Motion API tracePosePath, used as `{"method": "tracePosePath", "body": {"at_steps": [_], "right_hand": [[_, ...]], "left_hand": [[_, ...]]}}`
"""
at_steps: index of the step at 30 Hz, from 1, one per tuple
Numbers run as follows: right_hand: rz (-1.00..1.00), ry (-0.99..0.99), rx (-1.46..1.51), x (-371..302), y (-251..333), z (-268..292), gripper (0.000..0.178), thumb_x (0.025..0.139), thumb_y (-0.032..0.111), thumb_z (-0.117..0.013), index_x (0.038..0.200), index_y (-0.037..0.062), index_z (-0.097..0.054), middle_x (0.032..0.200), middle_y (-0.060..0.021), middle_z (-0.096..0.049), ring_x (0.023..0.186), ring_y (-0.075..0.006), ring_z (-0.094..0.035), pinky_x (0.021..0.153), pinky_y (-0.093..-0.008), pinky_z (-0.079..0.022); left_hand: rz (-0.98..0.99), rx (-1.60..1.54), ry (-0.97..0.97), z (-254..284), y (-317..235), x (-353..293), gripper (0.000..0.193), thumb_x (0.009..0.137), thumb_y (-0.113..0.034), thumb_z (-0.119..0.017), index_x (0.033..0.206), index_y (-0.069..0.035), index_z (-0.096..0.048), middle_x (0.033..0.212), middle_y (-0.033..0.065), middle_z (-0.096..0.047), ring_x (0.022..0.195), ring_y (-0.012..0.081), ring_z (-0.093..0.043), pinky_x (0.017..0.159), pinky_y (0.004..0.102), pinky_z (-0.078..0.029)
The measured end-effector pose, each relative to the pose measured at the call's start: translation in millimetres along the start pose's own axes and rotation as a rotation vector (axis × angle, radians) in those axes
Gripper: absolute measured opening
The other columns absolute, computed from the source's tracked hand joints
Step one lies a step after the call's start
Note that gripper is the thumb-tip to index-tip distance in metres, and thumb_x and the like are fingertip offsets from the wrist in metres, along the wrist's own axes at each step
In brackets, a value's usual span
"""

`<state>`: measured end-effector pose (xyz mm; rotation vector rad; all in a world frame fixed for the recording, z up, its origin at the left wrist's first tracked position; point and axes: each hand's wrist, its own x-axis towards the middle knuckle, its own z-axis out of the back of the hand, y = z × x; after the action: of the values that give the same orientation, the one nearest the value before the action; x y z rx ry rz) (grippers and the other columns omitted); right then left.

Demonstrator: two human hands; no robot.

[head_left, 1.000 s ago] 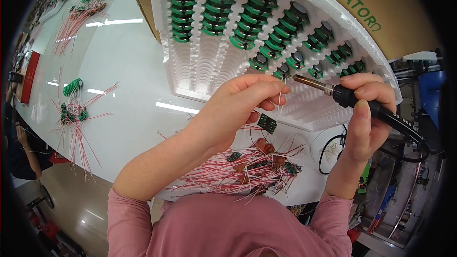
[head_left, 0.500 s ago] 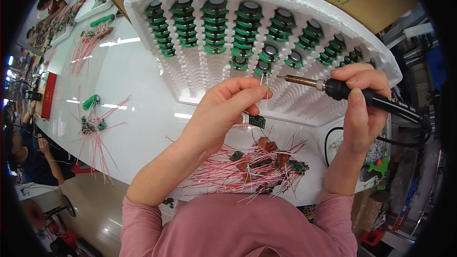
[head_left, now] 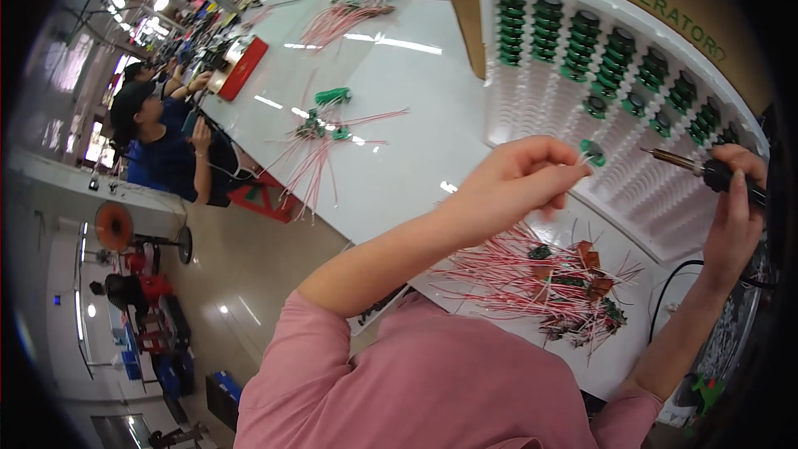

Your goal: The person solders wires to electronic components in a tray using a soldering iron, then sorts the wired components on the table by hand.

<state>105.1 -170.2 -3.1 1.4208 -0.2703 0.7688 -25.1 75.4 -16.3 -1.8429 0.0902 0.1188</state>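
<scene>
Soldering iron [head_left: 712, 172], one (perhaps eight disc-rows [head_left: 613, 60])

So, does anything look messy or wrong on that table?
I see nothing spilled or broken. The heap of wires and circuit boards looks messiest: its wires cross and poke out, while the green round parts in the white foam tray mostly stand in rows.

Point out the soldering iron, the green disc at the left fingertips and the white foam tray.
Soldering iron [head_left: 716, 175], head view: front of its black handle.
Green disc [head_left: 594, 152], head view: middle of its face.
Foam tray [head_left: 640, 191], head view: bare ridged inside.
</scene>
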Motion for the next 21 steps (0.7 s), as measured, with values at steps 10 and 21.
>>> {"method": "tracePosePath", "body": {"at_steps": [10,21], "right_hand": [[0.005,0.031,-0.01,1,1,-3,0.011,0.087,0.007,-0.037,0.093,0.0013,-0.045,0.1,-0.0098,-0.051,0.095,-0.0139,-0.047,0.088,-0.0243,-0.033],[-0.013,0.032,0.071,-1,0,7,0.013,0.086,0.01,-0.039,0.092,0.0003,-0.046,0.1,-0.0121,-0.05,0.097,-0.0177,-0.046,0.09,-0.0288,-0.032]], "left_hand": [[0.029,0.639,-0.692,189,-21,-60,0.021,0.08,-0.023,-0.054,0.092,-0.008,-0.06,0.069,0.0012,-0.056,0.052,0.01,-0.046,0.05,0.021,-0.038],[-0.429,1.944,-1.056,215,17,-44,0.024,0.073,-0.021,-0.061,0.094,-0.011,-0.058,0.094,0.0061,-0.055,0.091,0.0248,-0.051,0.074,0.038,-0.041]]}}
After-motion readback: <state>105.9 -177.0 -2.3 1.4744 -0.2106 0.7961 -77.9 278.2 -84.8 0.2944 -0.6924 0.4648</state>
